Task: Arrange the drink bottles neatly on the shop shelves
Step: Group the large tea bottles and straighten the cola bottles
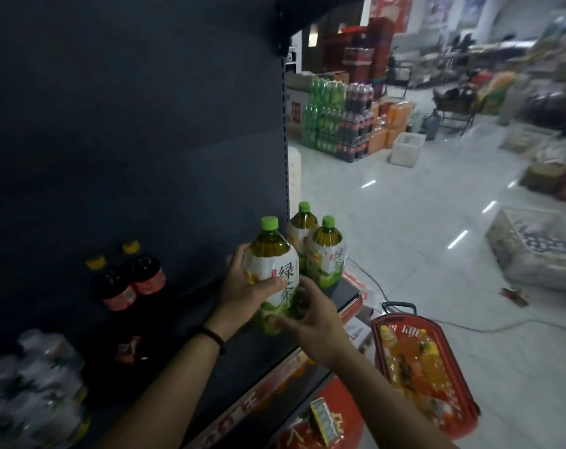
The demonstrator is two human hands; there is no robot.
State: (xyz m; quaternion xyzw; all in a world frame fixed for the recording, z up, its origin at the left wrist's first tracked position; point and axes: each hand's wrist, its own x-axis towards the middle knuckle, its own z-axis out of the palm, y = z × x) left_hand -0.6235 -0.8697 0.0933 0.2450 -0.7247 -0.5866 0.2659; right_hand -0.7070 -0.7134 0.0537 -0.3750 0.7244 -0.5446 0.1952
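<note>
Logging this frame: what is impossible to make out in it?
Head view, held green tea bottle: base partly covered by right hand, contact with shelf unclear.
Head view, pale bottles bottom left: motion-blurred, labels unreadable.
Head view, red basket: contents blurred.

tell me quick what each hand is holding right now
left hand: gripping the green tea bottle at its side
right hand: gripping the same bottle lower down

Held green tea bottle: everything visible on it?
The green tea bottle is clear plastic with a green screw cap, amber-green liquid and a white-and-green label with large green characters. Near upright over the dark shelf, beside two matching bottles. The left hand grips its side, the right hand its lower part.
</note>
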